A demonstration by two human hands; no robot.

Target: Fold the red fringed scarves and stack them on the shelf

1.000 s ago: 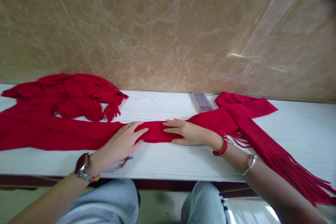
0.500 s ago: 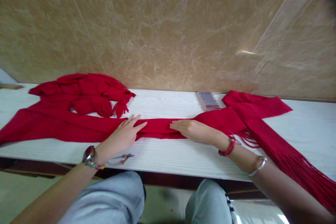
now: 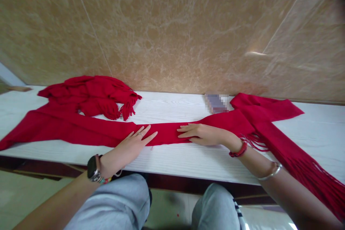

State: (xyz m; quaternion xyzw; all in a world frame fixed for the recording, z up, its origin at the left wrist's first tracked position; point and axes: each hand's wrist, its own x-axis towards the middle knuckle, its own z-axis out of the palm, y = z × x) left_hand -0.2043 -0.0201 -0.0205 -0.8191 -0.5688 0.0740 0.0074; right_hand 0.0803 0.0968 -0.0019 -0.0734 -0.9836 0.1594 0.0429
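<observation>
A long red scarf (image 3: 165,134) lies in a flat, narrow band along the white board, and both hands rest on its middle stretch. My left hand (image 3: 132,147) lies flat on the cloth with its fingers spread. Some way to its right, my right hand (image 3: 203,134) is laid on the same band, fingers stretched out and slightly apart. Toward the right end the red cloth crosses over itself, and a long fringe (image 3: 309,172) hangs past the board's front edge. At the left, red cloth with tassels (image 3: 91,93) lies bunched near the wall.
A tan marbled tile wall (image 3: 172,39) rises behind the white board (image 3: 172,165). Near the wall stands a small blurred-out box-like item (image 3: 216,103), beside the scarf. My knees (image 3: 212,205) are just below the board's front edge.
The gap line along the scarf's lower part between my hands no longer shows; the band looks flat and wider there. My left hand has shifted slightly right and down.
</observation>
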